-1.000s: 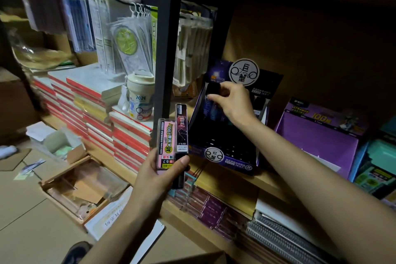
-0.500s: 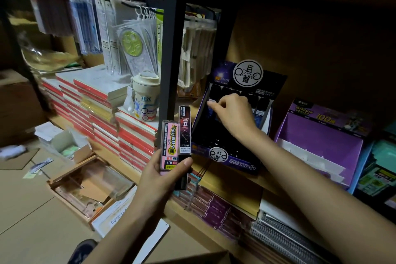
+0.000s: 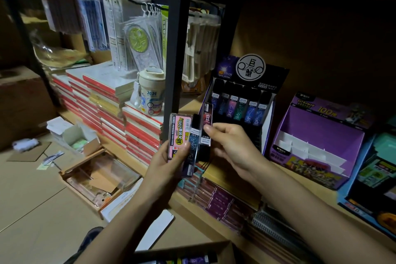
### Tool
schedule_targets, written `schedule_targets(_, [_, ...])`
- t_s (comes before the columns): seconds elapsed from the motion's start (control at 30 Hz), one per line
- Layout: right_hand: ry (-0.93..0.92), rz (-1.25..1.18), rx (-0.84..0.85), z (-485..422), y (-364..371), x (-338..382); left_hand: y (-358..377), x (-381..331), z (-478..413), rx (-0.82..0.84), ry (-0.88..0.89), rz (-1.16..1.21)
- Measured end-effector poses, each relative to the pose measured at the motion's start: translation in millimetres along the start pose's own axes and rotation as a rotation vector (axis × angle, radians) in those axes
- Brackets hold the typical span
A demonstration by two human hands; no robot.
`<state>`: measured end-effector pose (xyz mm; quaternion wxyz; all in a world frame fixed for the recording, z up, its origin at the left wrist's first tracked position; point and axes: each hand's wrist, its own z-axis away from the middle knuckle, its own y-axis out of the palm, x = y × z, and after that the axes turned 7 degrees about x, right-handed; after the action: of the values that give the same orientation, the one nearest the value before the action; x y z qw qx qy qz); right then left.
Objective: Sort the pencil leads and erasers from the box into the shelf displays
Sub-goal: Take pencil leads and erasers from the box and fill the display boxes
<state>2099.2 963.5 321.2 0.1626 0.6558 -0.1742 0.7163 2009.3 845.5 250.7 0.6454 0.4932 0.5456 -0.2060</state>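
Left hand (image 3: 169, 161): curled round three lead cases (image 3: 177, 133), fanned upright before the shelf's front edge.
Right hand (image 3: 231, 148): fingertips pinching the red-labelled case (image 3: 207, 117), rightmost in the fan.
Handling: probably light, stiff, slick plastic; I'd grip the narrow edges, mid-length.
Black display (image 3: 250, 67): on the shelf just behind.

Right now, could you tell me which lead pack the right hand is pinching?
The red-topped dark pack, rightmost of three: the right hand pinches it; the pink pack and blue pack sit only in the left hand.
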Motion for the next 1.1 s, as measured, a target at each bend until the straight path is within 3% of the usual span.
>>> schedule_targets(0.13, [-0.004, 0.001, -0.084, 0, -16, -2, -3, -3, 1, -0.033, -0.009, -0.020])
schedule_targets(0.43, [-0.009, 0.372, -0.246, -17, -62, 0, -5, -5, -3, -0.103, 0.025, -0.016])
schedule_targets(0.67, [-0.191, 0.283, -0.410, -35, -85, 23, -6, -5, -5, -0.120, 0.029, -0.042])
schedule_targets(0.8, [-0.304, 0.543, -0.501, -55, -88, 38, -10, -4, -6, -0.128, 0.028, -0.053])
schedule_targets(0.93, [-0.295, 0.843, -0.461, -73, -88, 43, -13, -5, -6, -0.130, 0.028, -0.055])
schedule_targets(1.1, [-0.262, 0.851, -0.311, -80, -83, 41, -8, -6, -4, -0.092, 0.041, -0.042])
